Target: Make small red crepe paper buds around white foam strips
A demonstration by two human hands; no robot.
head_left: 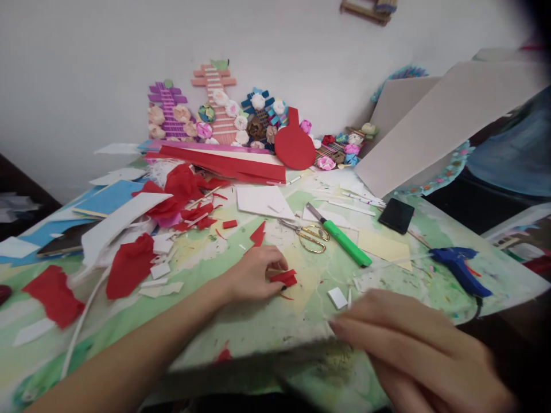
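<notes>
My left hand [258, 272] rests on the table with its fingers curled round a small folded red piece [287, 278]. At the lower right, my right hand [413, 338] is raised near the table's front edge and blurred; its fingers are pressed together, and what they hold, if anything, is hidden. Between the hands lies a small white piece [337, 298]. Beyond them are gold-handled scissors [313, 238] and a green cutter [346, 244] with its blade out. A pointed red scrap [258, 234] lies just behind my left hand.
A blue glue gun [460, 267] and a black phone [396, 215] lie at the right. Red scraps [131, 267] and white card [120, 229] cover the left side. Paper-flower crafts [219, 109] and a red round shape [295, 147] stand against the wall. Large boards [443, 109] lean at the right.
</notes>
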